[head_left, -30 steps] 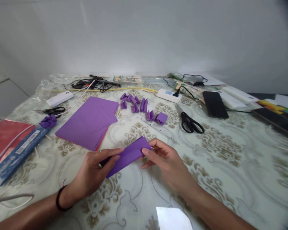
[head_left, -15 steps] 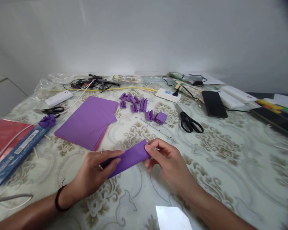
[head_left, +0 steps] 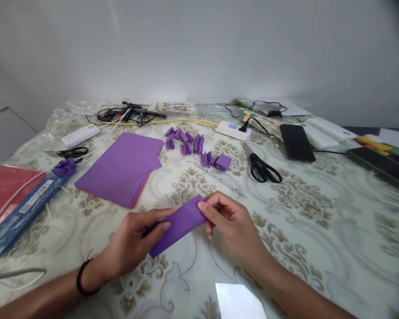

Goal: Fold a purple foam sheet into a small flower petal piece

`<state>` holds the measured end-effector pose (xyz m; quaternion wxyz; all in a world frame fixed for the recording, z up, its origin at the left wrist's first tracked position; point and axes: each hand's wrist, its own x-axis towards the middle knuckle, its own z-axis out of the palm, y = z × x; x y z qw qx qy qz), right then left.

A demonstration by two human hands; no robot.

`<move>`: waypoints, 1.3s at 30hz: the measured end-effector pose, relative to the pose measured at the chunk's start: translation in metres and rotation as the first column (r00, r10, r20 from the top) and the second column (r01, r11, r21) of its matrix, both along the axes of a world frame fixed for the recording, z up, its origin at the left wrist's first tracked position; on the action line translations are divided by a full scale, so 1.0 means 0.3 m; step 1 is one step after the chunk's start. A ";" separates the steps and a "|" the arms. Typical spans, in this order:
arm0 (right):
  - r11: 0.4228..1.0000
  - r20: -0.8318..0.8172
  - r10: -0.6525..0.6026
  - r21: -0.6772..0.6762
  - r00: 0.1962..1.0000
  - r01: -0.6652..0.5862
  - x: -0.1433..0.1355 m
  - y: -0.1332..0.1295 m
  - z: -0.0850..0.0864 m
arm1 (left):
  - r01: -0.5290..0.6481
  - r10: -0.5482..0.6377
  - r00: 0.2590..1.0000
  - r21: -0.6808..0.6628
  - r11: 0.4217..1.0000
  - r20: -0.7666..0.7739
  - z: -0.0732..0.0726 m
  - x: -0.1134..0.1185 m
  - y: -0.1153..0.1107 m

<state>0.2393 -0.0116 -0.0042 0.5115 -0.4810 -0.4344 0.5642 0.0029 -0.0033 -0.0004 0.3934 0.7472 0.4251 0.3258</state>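
Between my two hands is a folded strip of purple paper (head_left: 181, 223), tilted up toward the right above the patterned tablecloth. My left hand (head_left: 139, 237) pinches its left part, thumb on the near face and fingers behind the upper edge. At the right end, my right hand (head_left: 231, 221) grips the corner between thumb and fingers. Beyond them lies a stack of purple paper sheets (head_left: 119, 168) with red showing underneath. Several small folded purple paper pieces (head_left: 198, 144) are grouped farther back. A white card (head_left: 239, 301) rests at the near edge of view.
Black-handled scissors (head_left: 264, 169) and a clear ruler (head_left: 222, 180) lie beyond my right hand. A power strip (head_left: 233, 130) and a black phone (head_left: 297, 142) are at the back right. On the left sit a blue package (head_left: 29, 210), crumpled purple paper (head_left: 64, 167) and another pair of scissors (head_left: 73, 153).
The strip's near face has turned more toward me, and its lower left corner sits slightly lower. Both hands keep hold of it, with small shifts of the fingers.
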 end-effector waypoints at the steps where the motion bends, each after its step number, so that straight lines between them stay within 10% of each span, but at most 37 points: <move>1: 1.000 0.002 0.000 0.002 1.000 0.000 -0.001 -0.001 -0.001 | -0.003 0.003 1.000 -0.001 1.000 -0.004 0.001 0.001 -0.002; 39: 0.999 0.143 0.041 0.019 0.989 -0.044 0.018 0.006 0.009 | 0.036 -0.037 0.999 -0.087 0.996 -0.015 0.019 -0.003 -0.002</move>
